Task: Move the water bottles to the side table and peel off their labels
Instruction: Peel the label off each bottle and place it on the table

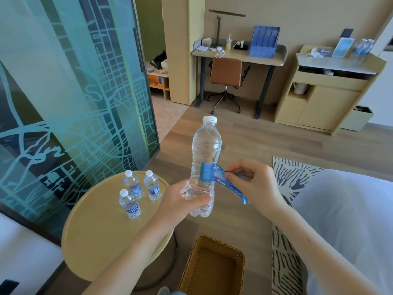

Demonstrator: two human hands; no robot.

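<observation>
a frosted teal glass panel [63, 92] printed with a street-map pattern fills the left of the scene. a white bed [350, 209] takes up the near right, with a black-and-white patterned rug [287, 173] on the wooden floor beside it.

at near left stands a round, rimmed wooden table [95, 231]. against the far wall are a pale cabinet [325, 103] with several bottles [363, 46] on top, and a far table [240, 55] with a brown chair [225, 71] pushed under it. a wicker basket [191, 262] sits on the floor at the near centre.

in mid-air above the floor, just right of the round table, a large clear water bottle [206, 145] with a white cap is held upright. the left grip [180, 201] is wrapped around its lower part. the right grip [255, 184] pinches a blue label [212, 173], which is partly peeled; one end is still on the bottle and the loose strip trails down to the right.

three small capped bottles [133, 186] stand upright, close together, on the far side of the round table, their blue labels on.
</observation>
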